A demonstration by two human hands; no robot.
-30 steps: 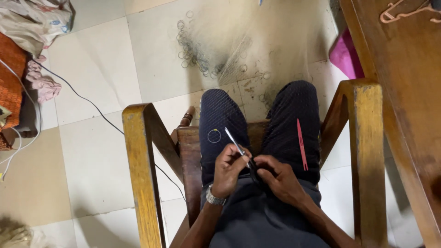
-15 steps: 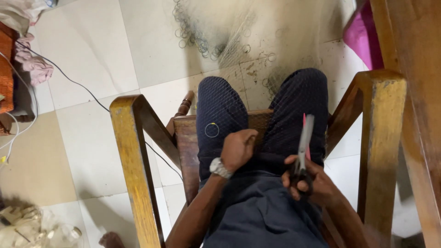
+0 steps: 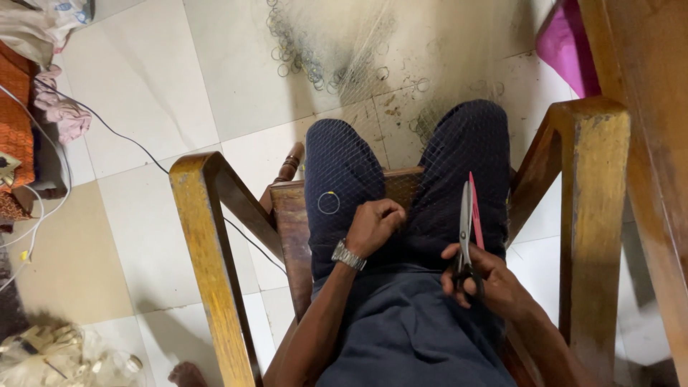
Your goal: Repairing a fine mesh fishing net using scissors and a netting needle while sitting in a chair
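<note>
Head view: I see my left hand [image 3: 374,226] closed, pinching the fine net [image 3: 344,172] draped over my lap, at about 10 o'clock from my right hand [image 3: 487,283], which grips scissors [image 3: 466,229] with blades nearly closed, pointing to 12 o'clock. I judge trimming unfinished: net trails onto the floor [image 3: 179,93].

Left hand [image 3: 374,226] curls into a loose fist, knuckles up, wrist bent over the left thigh (forearm angling in from below). Right hand [image 3: 487,281] sits lower by the right thigh, fingers closed tight.
</note>
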